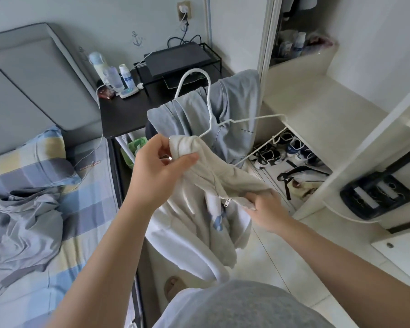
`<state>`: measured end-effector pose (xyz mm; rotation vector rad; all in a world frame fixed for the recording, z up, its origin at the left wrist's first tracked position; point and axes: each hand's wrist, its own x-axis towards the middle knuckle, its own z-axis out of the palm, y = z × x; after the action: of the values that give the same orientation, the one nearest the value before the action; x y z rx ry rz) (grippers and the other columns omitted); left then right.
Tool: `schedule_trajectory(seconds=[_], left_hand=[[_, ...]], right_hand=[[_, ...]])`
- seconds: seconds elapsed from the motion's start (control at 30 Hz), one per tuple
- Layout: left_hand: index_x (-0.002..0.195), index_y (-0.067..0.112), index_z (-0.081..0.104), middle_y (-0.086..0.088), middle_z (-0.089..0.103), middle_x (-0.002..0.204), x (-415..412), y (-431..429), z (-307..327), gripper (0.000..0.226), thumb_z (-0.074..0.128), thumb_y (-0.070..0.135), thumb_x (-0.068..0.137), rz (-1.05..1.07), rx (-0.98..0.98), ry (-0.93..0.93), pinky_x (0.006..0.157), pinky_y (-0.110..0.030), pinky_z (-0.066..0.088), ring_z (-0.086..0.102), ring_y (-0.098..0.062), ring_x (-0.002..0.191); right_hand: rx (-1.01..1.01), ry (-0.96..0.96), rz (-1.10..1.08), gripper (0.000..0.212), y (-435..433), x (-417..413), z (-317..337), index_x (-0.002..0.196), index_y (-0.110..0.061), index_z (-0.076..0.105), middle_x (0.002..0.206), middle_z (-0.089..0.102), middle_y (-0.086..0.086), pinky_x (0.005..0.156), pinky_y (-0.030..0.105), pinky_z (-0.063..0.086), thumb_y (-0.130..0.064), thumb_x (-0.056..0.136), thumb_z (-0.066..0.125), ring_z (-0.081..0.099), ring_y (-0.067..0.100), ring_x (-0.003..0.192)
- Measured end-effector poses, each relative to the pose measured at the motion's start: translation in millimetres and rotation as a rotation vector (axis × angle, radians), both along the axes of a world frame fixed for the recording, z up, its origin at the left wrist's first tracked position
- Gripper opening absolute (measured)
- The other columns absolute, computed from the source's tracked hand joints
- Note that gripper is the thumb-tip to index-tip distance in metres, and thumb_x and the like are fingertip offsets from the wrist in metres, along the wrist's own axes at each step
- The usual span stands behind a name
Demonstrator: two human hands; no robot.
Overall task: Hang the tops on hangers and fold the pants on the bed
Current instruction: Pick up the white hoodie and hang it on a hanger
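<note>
A cream zip-up top (199, 209) hangs in front of me, with one shoulder pulled over the left end of a white wire hanger (208, 102). My left hand (159, 166) grips that bunched shoulder at the hanger's end. My right hand (268, 207) pinches the top's collar edge beside the zipper pull, lower and to the right. The hanger's right arm sticks out bare. A grey-blue hooded top (232, 114) is draped over a chair behind. Grey pants (21, 221) lie crumpled on the checked bed (90, 197) at the left.
A black desk (128, 110) with bottles and a wire shelf stands behind the chair. An open white wardrobe (317, 119) at the right has shoes (282, 150) and a bag on its floor. A dark power strip (374, 195) sits on a ledge. Pale tiled floor lies below.
</note>
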<state>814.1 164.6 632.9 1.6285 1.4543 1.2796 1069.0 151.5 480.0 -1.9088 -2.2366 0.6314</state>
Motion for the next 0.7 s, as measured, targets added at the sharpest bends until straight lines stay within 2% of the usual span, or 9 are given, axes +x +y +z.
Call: schedule_trajectory(seconds=[0.07, 0.13, 0.27, 0.37, 0.53, 0.6, 0.63, 0.67, 0.7], left_hand=[[0.078, 0.018, 0.055, 0.001, 0.055, 0.064, -13.4, 0.4, -3.6, 0.044, 0.085, 0.048, 0.069, -0.002, -0.04, 0.078, 0.051, -0.016, 0.042, 0.051, -0.005, 0.056], [0.075, 0.017, 0.051, 0.005, 0.049, 0.059, -25.2, 0.2, -7.3, 0.05, 0.084, 0.054, 0.067, -0.009, -0.055, 0.143, 0.048, -0.015, 0.038, 0.043, -0.004, 0.052], [0.072, 0.019, 0.05, 0.012, 0.045, 0.059, -41.8, -0.8, -13.9, 0.055, 0.083, 0.061, 0.063, -0.096, -0.136, 0.197, 0.048, -0.02, 0.032, 0.037, -0.006, 0.053], [0.071, 0.016, 0.05, 0.013, 0.043, 0.058, -44.5, -3.0, -16.2, 0.06, 0.081, 0.066, 0.061, -0.18, -0.195, 0.229, 0.047, -0.018, 0.031, 0.036, -0.004, 0.053], [0.068, 0.015, 0.045, 0.014, 0.038, 0.057, -37.5, -4.7, -15.3, 0.06, 0.077, 0.066, 0.064, -0.206, -0.247, 0.334, 0.048, -0.019, 0.03, 0.032, -0.003, 0.052], [0.072, 0.011, 0.049, 0.014, 0.04, 0.059, -26.1, -6.4, -16.7, 0.055, 0.077, 0.06, 0.071, -0.198, -0.235, 0.374, 0.051, -0.022, 0.032, 0.035, -0.004, 0.052], [0.074, 0.01, 0.051, 0.013, 0.041, 0.06, -17.5, -7.8, -17.1, 0.053, 0.075, 0.057, 0.074, -0.195, -0.223, 0.383, 0.053, -0.026, 0.034, 0.036, -0.005, 0.054], [0.076, 0.009, 0.052, 0.012, 0.042, 0.062, -8.5, -9.4, -17.5, 0.053, 0.074, 0.057, 0.076, -0.195, -0.213, 0.382, 0.055, -0.03, 0.036, 0.038, -0.007, 0.055], [0.077, 0.01, 0.052, 0.011, 0.043, 0.063, -0.3, -10.8, -17.7, 0.052, 0.072, 0.058, 0.077, -0.195, -0.203, 0.377, 0.057, -0.032, 0.037, 0.039, -0.008, 0.056]], right_hand=[[-0.053, -0.166, -0.026, 0.034, 14.6, 17.9, 4.3, 0.128, -0.032, 0.061, 0.121, 0.065, -0.005, 0.121, 0.052, 0.004, -0.04, 0.104, 0.04, 0.05, 0.017, 0.129], [-0.03, -0.226, -0.02, 0.033, 25.9, 36.3, 12.3, 0.118, -0.034, 0.064, 0.129, 0.06, -0.011, 0.118, 0.061, -0.009, -0.042, 0.103, 0.036, 0.049, 0.009, 0.13], [0.159, -0.21, 0.001, 0.013, 34.9, 55.2, 29.5, 0.082, -0.035, 0.055, 0.117, 0.061, -0.013, 0.117, 0.064, -0.011, -0.03, 0.094, 0.052, 0.05, 0.007, 0.127], [0.265, -0.194, -0.025, 0.007, 37.7, 58.7, 38.3, 0.086, -0.022, 0.062, 0.112, 0.059, -0.01, 0.116, 0.063, -0.008, -0.015, 0.086, 0.06, 0.053, 0.01, 0.119], [0.217, -0.03, -0.011, 0.023, 35.8, 45.1, 67.1, 0.095, -0.017, 0.056, 0.115, 0.056, -0.008, 0.119, 0.058, 0.003, 0.002, 0.082, 0.051, 0.048, 0.013, 0.127], [0.162, 0.096, 0.06, 0.029, 28.5, 29.2, 87.9, 0.101, -0.012, 0.058, 0.116, 0.064, -0.002, 0.118, 0.052, 0.019, 0.005, 0.082, 0.046, 0.054, 0.02, 0.12], [0.157, 0.174, 0.098, 0.031, 23.6, 19.3, 99.7, 0.103, -0.011, 0.06, 0.108, 0.067, 0.002, 0.11, 0.046, 0.034, 0.006, 0.081, 0.045, 0.06, 0.023, 0.109], [0.165, 0.254, 0.139, 0.032, 18.2, 8.4, 111.1, 0.102, -0.011, 0.06, 0.099, 0.068, 0.003, 0.094, 0.039, 0.046, 0.006, 0.08, 0.044, 0.063, 0.024, 0.096], [0.173, 0.321, 0.183, 0.03, 12.4, -2.1, 121.7, 0.098, -0.012, 0.059, 0.09, 0.067, 0.003, 0.078, 0.034, 0.049, 0.004, 0.079, 0.044, 0.063, 0.023, 0.085]])
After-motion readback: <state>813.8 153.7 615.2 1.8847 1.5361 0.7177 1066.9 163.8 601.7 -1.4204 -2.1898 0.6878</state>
